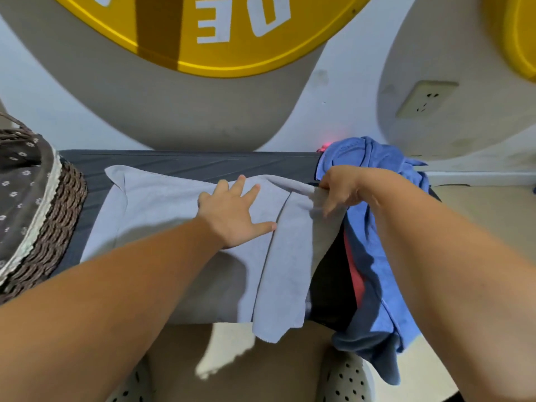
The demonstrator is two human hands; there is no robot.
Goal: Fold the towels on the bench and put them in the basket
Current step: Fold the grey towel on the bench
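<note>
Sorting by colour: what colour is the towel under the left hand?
The towel is plain pale grey-blue; head view.

On the white wall (342, 91) there is a big yellow disc (208, 33) with white letters, among them D and E, set on a rounded grey shape (162, 111). To the right stands a second grey shape (464, 132) with a cream wall socket (426, 98) on it, and above it the edge of another yellow disc (519, 33). Low down I see a pale floor (478, 210) and two pale shoes (348, 378) with small dark holes.
</note>
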